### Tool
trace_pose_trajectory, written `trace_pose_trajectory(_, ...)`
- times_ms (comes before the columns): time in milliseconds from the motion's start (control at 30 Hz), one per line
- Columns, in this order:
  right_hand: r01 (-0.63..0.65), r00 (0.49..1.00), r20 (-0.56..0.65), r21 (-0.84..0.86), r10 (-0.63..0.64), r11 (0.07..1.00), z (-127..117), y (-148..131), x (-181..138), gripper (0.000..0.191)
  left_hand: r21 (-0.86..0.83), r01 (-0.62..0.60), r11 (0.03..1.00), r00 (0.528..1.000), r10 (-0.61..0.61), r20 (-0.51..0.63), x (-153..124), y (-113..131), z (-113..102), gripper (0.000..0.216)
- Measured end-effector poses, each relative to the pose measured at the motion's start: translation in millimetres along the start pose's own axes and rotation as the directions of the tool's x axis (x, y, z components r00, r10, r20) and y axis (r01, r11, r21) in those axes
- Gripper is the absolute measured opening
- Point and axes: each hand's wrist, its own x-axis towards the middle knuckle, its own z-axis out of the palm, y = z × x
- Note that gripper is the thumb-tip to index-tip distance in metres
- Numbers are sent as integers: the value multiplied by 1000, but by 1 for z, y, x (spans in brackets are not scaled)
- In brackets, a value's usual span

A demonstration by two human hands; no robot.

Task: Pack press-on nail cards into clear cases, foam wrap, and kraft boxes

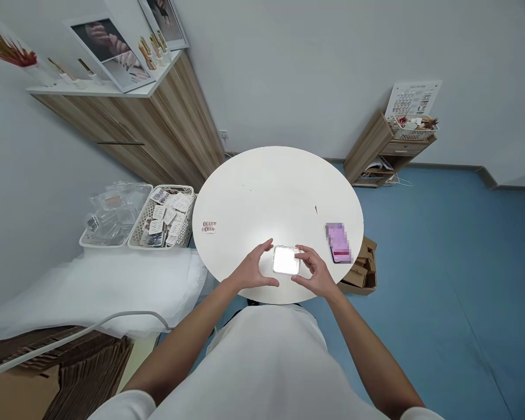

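Note:
A small square clear plastic case (286,260) with a bright white glare lies near the front edge of the round white table (271,181). My right hand (315,274) grips its right side, with fingers over the upper right and the thumb by the lower right corner. On the other side, my left hand (254,269) is open, thumb and fingers spread around the case's left edge with a small gap. Glare hides what the case contains. Farther left lies a small card of press-on nails (209,227).
A phone with a blurred purple screen (338,242) lies at the table's right. A tiny dark piece (315,209) is behind it. Left of the table stand a basket of packaged cards (190,224) and a basket of clear packaging (114,213). A cardboard box (364,271) sits at lower right.

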Motion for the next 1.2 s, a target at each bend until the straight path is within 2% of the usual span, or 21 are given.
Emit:
trace_pose_trajectory(100, 4, 1000, 8, 2, -4, 1000, -1, 0, 0, 48, 50, -29, 998, 1000, 29, 0, 1, 11, 4, 92)
trace_pose_trajectory(233, 4, 1000, 28, -13, -3, 1000, -3, -2, 0, 53, 32, -32, 999, 999, 32, -15, 5, 22, 6, 77)
trace_pose_trajectory(400, 29, 999, 49, -126, -23, 992, -7, -9, 1, 49, -11, -18, 1000, 1000, 18, -25, 6, 23, 8, 75)
trace_pose_trajectory(567, 85, 996, 33, -172, -81, 982, -7, -13, -1, 44, -6, -42, 999, 999, 42, 20, 4, 16, 9, 92)
trace_pose_trajectory(733, 142, 990, 32, -205, -138, 969, -3, -14, -3, 45, 5, -55, 998, 998, 54, 29, 2, 14, 10, 76)
trace_pose_trajectory(867, 158, 987, 3, -214, -161, 964, 1, -12, -2, 45, -62, -33, 998, 999, 34, 19, 0, 17, 12, 72)
trace_pose_trajectory(1067, 166, 982, -75, -91, -173, 982, 1, -7, 4, 42, -185, -4, 983, 1000, 9, 28, -1, 22, 15, 73)
trace_pose_trajectory(1200, 134, 988, -59, -120, -141, 984, 0, -14, 9, 42, -321, 49, 946, 999, -47, 16, 0, 21, 16, 81)
